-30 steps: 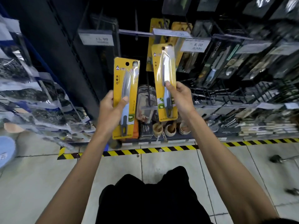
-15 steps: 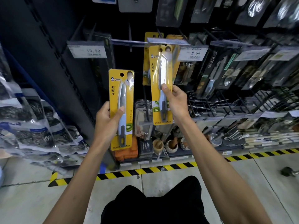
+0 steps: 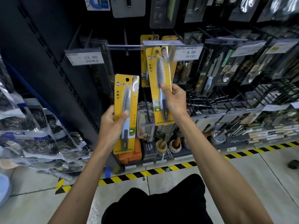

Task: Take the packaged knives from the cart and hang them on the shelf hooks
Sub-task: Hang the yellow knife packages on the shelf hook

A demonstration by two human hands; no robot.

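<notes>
I hold two yellow carded fruit knives in front of a dark store shelf. My left hand (image 3: 111, 125) grips the lower half of one packaged knife (image 3: 126, 101), upright at chest height. My right hand (image 3: 174, 97) pinches the middle of a second packaged knife (image 3: 159, 75), raised so its hang hole sits just under the tip of a shelf hook (image 3: 155, 44) with a clear label holder. More yellow knife packs (image 3: 144, 62) hang behind it on the same hook. The cart is out of view.
Price tags read 13.90 (image 3: 85, 58) and 8.00 (image 3: 188, 53). Dark packaged utensils hang to the right. Bagged scourers (image 3: 32, 126) hang at left. Small mortars (image 3: 161, 145) and boxes sit on the bottom shelf above yellow-black floor tape (image 3: 145, 172).
My right hand has lifted its knife pack up toward the hook tip. My left hand stays low with its pack, and my view has moved closer to the shelf.
</notes>
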